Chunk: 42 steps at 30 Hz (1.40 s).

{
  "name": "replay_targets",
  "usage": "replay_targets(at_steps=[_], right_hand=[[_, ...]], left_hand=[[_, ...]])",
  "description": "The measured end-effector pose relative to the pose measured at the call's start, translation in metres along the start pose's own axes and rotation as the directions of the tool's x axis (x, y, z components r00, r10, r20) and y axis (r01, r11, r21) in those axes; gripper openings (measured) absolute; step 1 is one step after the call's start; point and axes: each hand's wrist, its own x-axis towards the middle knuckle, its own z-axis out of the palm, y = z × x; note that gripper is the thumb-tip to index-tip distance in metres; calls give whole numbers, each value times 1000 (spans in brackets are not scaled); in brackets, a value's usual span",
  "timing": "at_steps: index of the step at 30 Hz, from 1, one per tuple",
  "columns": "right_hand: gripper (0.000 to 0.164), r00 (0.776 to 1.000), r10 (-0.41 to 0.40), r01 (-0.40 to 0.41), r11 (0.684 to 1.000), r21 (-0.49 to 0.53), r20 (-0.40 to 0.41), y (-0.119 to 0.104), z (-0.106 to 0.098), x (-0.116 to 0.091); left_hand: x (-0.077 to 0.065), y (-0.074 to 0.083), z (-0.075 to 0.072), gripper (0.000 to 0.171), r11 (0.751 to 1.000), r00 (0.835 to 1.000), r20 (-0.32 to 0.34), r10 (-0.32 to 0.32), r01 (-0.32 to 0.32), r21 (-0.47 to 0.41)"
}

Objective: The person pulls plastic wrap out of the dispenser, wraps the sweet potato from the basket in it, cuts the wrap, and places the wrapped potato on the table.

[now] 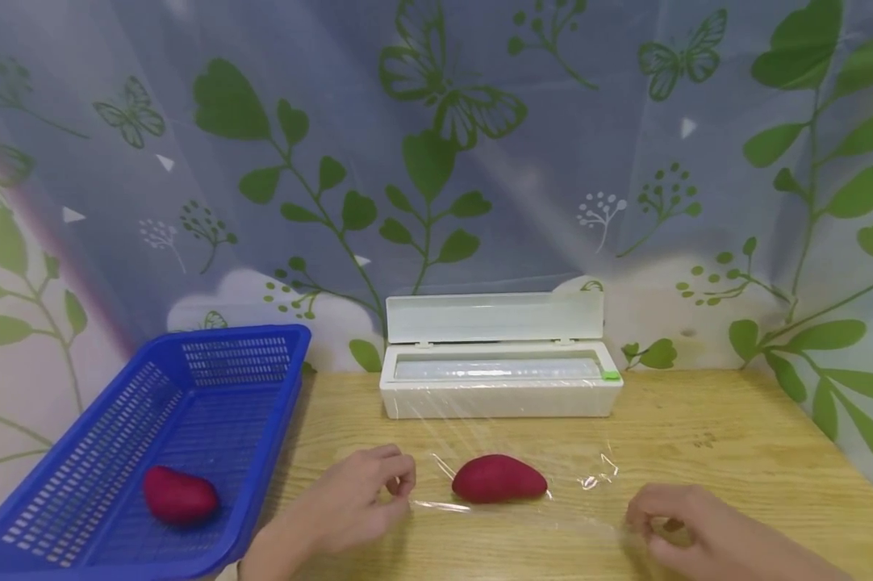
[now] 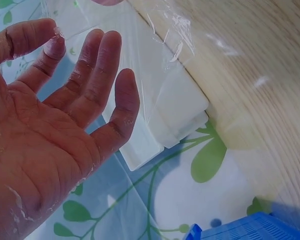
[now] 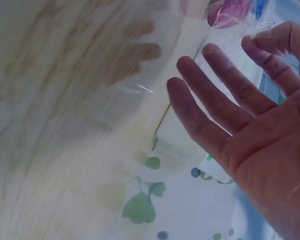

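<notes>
The background is filled by a patterned cloth (image 1: 524, 234), before which the wooden table (image 1: 712, 428) is set. The blue basket (image 1: 277, 420) is placed at the left, apparently so that the middle is left free. The white box (image 1: 502, 401) is stood at the back, its lid raised, seemingly so that clear film (image 1: 444, 507) can be drawn forward. The film is stretched between left hand (image 1: 349, 496) and right hand (image 1: 705, 524); in each grip, thumb and forefinger are pinched together on its near edge, presumably for tautness. Between them, the larger red object (image 1: 498, 480) is rested on the table area; whether it is covered by film cannot be told. The smaller red object (image 1: 180, 496) is held in the basket.
</notes>
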Motion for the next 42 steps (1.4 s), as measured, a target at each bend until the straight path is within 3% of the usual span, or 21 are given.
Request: replay_targets(at_steps=[4,10,19,29,36,42], right_hand=[[33,996,-8,3,998,-56,-93,-2,-3,3],[43,962,-66,28,989,-145,-263,-9,-5,11],[38,942,-3,-41,991,-124,-336,-5,-7,18],[29,910,145,-202,973,-111,-390,-9,-11,32],[18,865,311,-374,923,-92,-393,-10,-15,42],[15,843,351,-428,897,-113,-407,-9,-12,50]], left_hand=[[2,0,-3,20,1000,1000,9,-13,13,-13],[6,2,-8,18,998,998,13,-58,58,-29],[15,-4,-8,17,991,993,-6,-118,117,-70],[30,-17,-4,10,968,972,-20,-233,230,-105],[38,-24,0,6,952,955,-27,-294,291,-91],[44,-30,3,6,944,947,-9,-322,320,-73]])
